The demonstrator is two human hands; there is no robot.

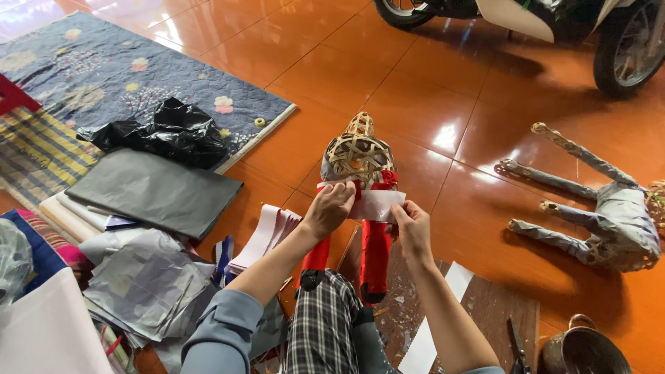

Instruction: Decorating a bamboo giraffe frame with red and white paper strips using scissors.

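Over my checked knee (324, 325), I've both hands, left hand (330, 208) and right hand (411, 228), pinching a white paper strip (374, 204) onto the woven bamboo figure (359, 158); next, I judge, it needs smoothing flat.

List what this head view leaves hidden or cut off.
- Motorbike: cut by the top edge.
- Metal pot: cut by the bottom edge.
- White paper strip: its ends covered by the left hand and right hand.
- Woven figure: far side hidden.
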